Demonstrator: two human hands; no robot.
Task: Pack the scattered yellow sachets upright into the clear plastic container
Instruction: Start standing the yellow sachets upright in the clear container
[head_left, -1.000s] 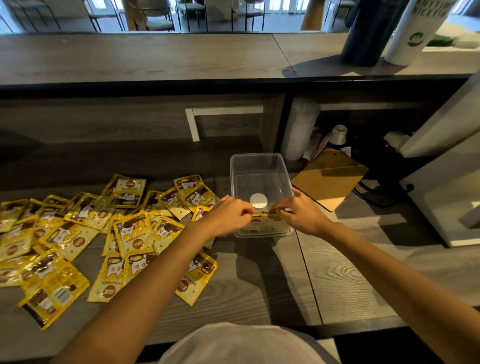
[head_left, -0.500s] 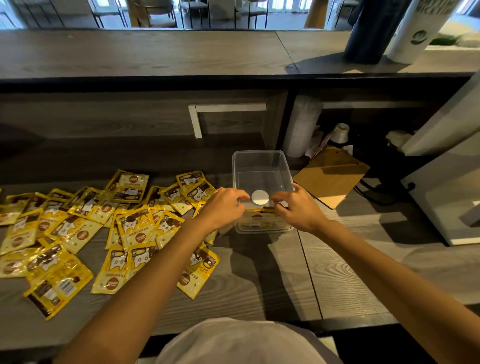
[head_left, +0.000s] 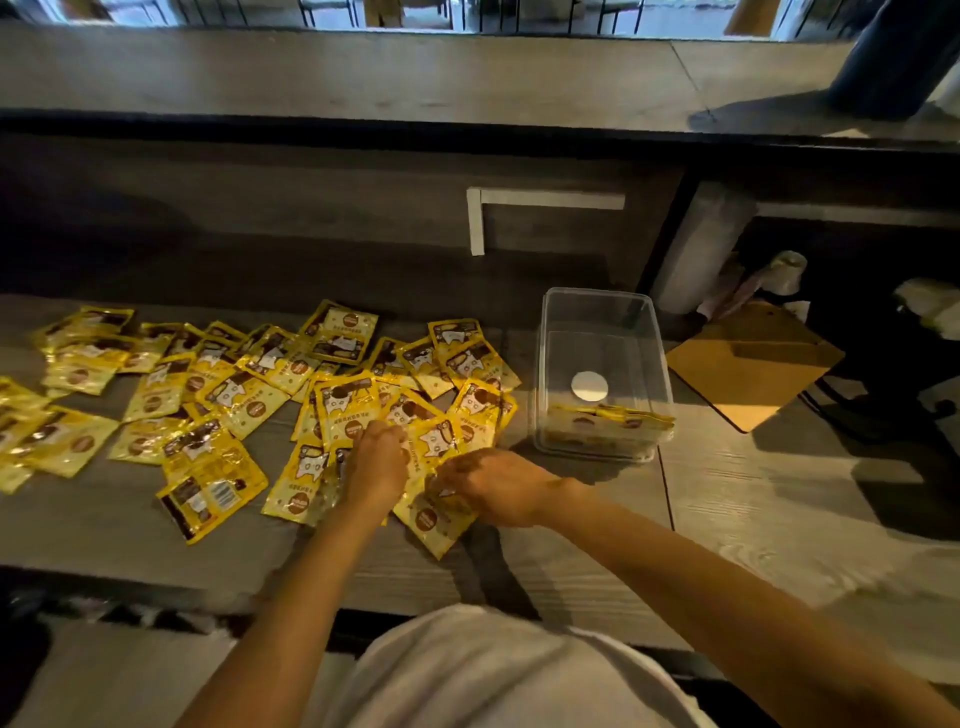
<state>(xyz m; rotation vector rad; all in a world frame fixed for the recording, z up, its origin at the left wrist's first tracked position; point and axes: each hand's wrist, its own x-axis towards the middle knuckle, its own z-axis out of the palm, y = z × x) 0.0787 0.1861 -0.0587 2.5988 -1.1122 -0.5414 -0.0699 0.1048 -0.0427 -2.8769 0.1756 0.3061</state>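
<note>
Head camera looks down on the left hand (head_left: 376, 462) and right hand (head_left: 493, 486), close together and knuckles-up at the near right edge of the scattered yellow sachets (head_left: 249, 395) on the wooden counter (head_left: 753, 519). Their fingers bend onto the packets, but blur hides whether either pinches one. Just right of the pile stands the clear plastic container (head_left: 597, 312), with a few upright sachets (head_left: 608, 418) at its near end.

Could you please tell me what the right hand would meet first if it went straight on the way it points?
Probably the left hand: the right hand points leftward, low over the scattered sachets, and the left lies close ahead. Depth is unclear, so it might pass just beside.
</note>
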